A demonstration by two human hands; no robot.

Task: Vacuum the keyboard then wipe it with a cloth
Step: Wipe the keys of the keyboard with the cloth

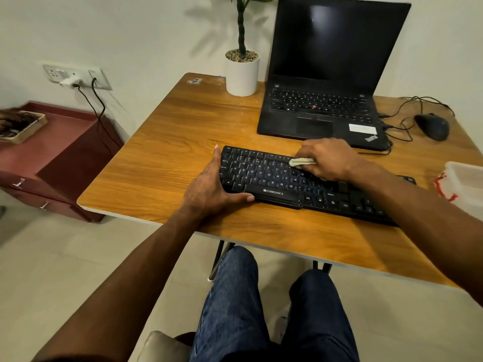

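While the right hand [329,158] clenches a small wadded pale-grey cloth [303,161] and presses it onto the upper key rows, the flat black plastic keyboard [264,176] runs with its long axis from upper left to lower right across the near part of the desk; the cloth sits near mid-length, so unwiped keys lie to the left of the fingers, toward the other hand; the right end of the board is mostly under the right forearm.

Head view, hands: left hand [209,186] braces the board's left end, fingers straight along the short edge, thumb along the near edge beside the printed logo; it grasps nothing, just pins the board; the right hand is the one placed to sweep, my call is a stroke leftward along the long axis.

Head view, surface: wood-grain tabletop with pale edge [162,152], flat, board lying level on it; an open black laptop [326,82] stands just behind the keyboard; a dark mouse [432,126] with tangled cable to the right; a white cylindrical plant pot [242,73] at the back; a clear plastic tub [467,181] at the right edge.

Head view, room: pale wall, socket plate [75,77] with cables, a maroon drawer unit [60,158] to the left; no vacuum visible, so judging by the cloth, the wiping stage is under way.
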